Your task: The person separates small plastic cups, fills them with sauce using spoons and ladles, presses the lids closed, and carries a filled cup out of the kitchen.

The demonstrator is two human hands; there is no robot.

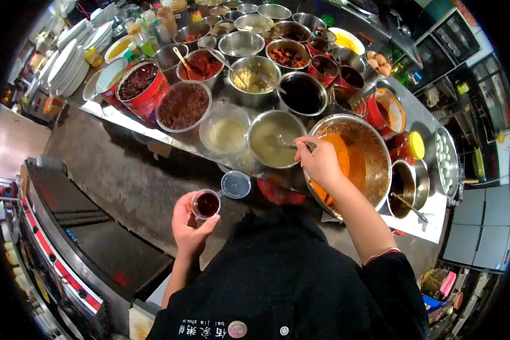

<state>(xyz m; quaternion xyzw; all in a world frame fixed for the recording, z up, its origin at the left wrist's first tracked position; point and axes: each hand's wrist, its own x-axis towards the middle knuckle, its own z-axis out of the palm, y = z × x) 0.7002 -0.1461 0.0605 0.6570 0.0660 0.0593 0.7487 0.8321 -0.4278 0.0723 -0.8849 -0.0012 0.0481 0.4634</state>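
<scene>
My left hand point(188, 228) is wrapped round a small clear plastic cup point(206, 204) with dark red liquid in it. The cup's hinged lid point(236, 185) hangs open beside it, toward the counter. Over the counter, my right hand point(318, 160) grips the handle of a metal spoon point(288, 145). The spoon's head dips into cloudy pale liquid point(269, 127) in a steel bowl, so its exact shape is hidden. Close under my right wrist stands a large steel bowl point(377, 148) of orange, grainy seasoning.
On the steel counter point(433, 226) crowd several seasoning containers, among them a tub of brown crumbly paste point(182, 106), a bowl of dark sauce point(303, 93) and a yellow-lidded jar point(416, 145). Plates point(68, 68) are stacked at far left. A black-topped cooking unit point(107, 238) stands left of me.
</scene>
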